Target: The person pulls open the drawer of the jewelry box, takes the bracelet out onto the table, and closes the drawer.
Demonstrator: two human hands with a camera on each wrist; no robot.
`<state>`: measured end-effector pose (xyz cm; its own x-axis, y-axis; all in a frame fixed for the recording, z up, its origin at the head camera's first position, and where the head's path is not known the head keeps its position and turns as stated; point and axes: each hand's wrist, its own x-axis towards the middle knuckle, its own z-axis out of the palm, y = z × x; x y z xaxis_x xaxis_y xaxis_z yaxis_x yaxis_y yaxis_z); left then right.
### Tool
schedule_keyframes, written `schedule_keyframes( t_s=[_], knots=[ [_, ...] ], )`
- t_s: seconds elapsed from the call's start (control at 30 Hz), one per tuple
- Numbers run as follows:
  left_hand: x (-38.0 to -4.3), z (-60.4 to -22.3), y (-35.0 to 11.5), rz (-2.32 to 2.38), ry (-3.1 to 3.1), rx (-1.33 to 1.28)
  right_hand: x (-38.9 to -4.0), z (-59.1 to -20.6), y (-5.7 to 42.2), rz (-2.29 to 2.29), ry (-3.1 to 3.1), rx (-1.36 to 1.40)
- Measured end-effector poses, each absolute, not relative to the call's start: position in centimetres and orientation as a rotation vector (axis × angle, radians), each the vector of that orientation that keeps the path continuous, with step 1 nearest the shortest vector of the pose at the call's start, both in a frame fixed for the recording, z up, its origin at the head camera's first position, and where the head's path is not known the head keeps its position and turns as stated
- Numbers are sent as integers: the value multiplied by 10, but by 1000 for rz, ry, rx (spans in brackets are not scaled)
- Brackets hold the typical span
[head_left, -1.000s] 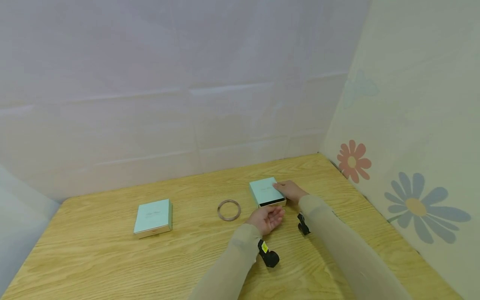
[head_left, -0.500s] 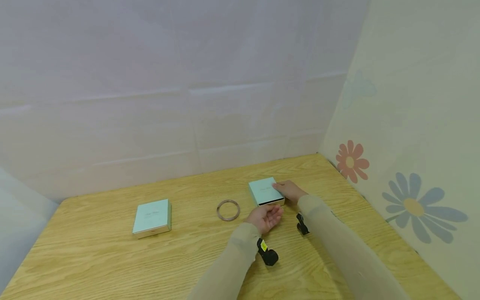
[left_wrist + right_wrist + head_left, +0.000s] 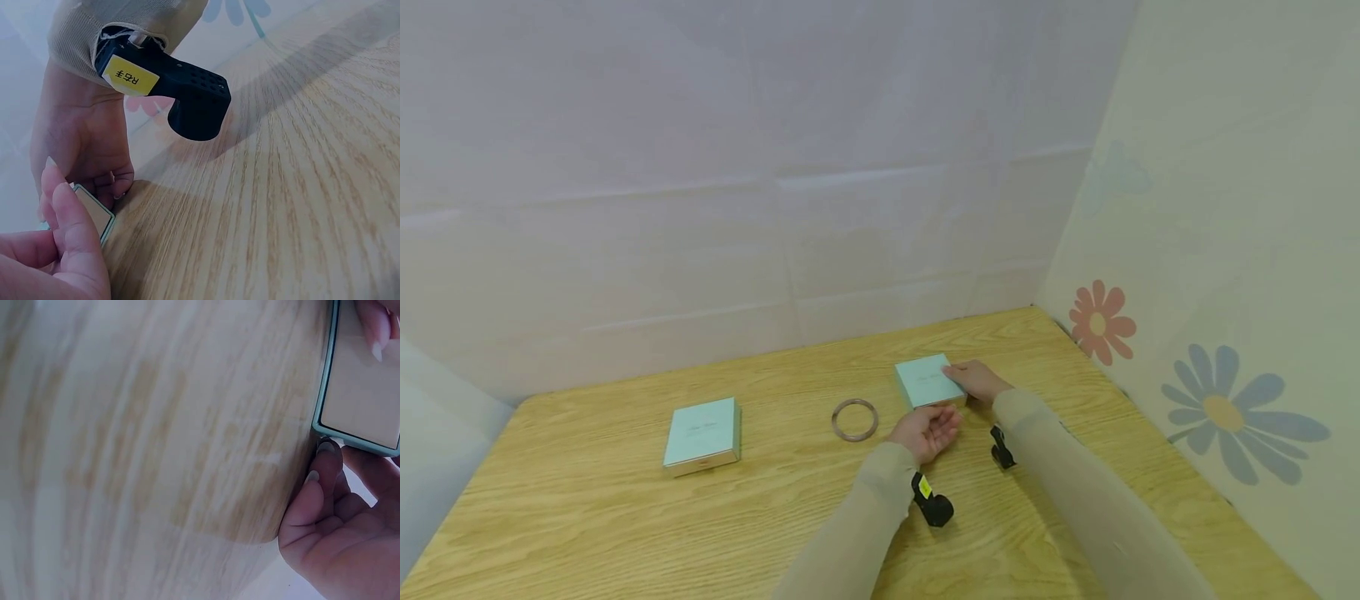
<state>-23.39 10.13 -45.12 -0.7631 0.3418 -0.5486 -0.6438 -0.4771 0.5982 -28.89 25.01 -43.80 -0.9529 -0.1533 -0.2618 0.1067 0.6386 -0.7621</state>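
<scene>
My right hand grips a flat mint-green box by its right side, thumb on the lid and the other fingers curled along the edge. At the box's front end rests my left hand, palm turned up and fingers loosely bent. In the right wrist view a left fingertip lies against the cream end panel, which sits within a mint rim. A pinkish-brown bangle lies flat on the table, left of the left hand.
A second mint-green box with a cream front sits farther left on the wooden table. Pale cloth hangs behind the table, and a flower-printed wall runs along the right. Each sleeve cuff carries a black camera.
The dark gap at the front of the right-hand box has closed as its cream inner part slid in, with the left fingers moving along. The right hand keeps its grip.
</scene>
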Motion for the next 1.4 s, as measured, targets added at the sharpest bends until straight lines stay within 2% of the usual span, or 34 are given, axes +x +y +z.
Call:
schedule_keyframes(
  t_s=[0.4,1.4],
  knots=[
    [-234,-449,93,2253,1096,-495,-291,-442,250,-1225,2559,-17],
    [-200,-441,46,2248,1226,-364,-289,-442,247,-1181,2613,34]
  ],
)
